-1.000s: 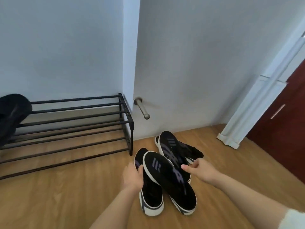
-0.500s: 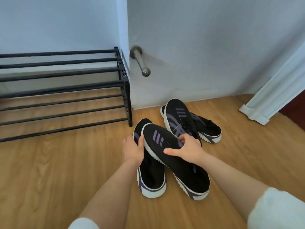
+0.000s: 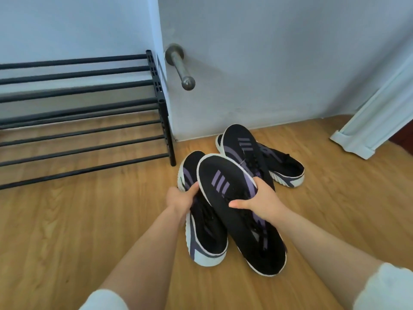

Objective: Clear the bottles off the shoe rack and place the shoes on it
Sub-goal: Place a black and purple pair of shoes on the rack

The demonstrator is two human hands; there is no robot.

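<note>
Gripping a black shoe each: left hand [image 3: 182,198] closed on the left shoe [image 3: 204,222], right hand [image 3: 260,201] clamped over the laces of the right shoe [image 3: 241,211], which overlaps the left one. Both heels seem to rest on the floor [image 3: 67,231]. A second pair [image 3: 263,155] lies behind, near the wall. Rack [image 3: 85,121] stands just left, its bars bare.

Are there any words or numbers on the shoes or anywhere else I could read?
None: no words or numbers can be read anywhere.
Shoe in the right hand: only three purple stripes on the toe, no letters.
Shoe behind it: three purple stripes too, no letters.
Shoe rack: no label visible.
</note>
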